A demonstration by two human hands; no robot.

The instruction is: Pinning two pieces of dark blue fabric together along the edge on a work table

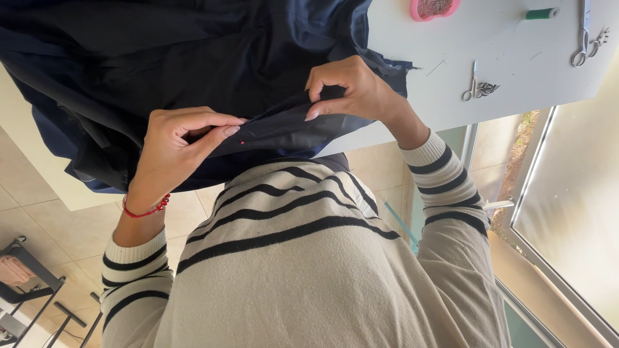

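- Fingers (225, 131) of the left hand (171, 145) pinch the folded edge of the dark navy fabric (193, 58) beside a red-headed pin (242, 142); the right hand (348, 90) clamps the same fold further along.
- Head view: the fabric lies heaped on the white table (503, 71), its edge hanging toward the person's striped sweater (309, 270).
- It looks soft, light and limp, likely best held at the fold, clear of the pin.

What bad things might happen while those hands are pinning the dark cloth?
The left hand pinches a red-headed pin at the fold of the dark cloth; its tip is hidden, so it might prick a finger. The right hand grips the same fold, and if it slips, the fold may shift. Much of the cloth hangs off the white table, so its weight might drag it down.
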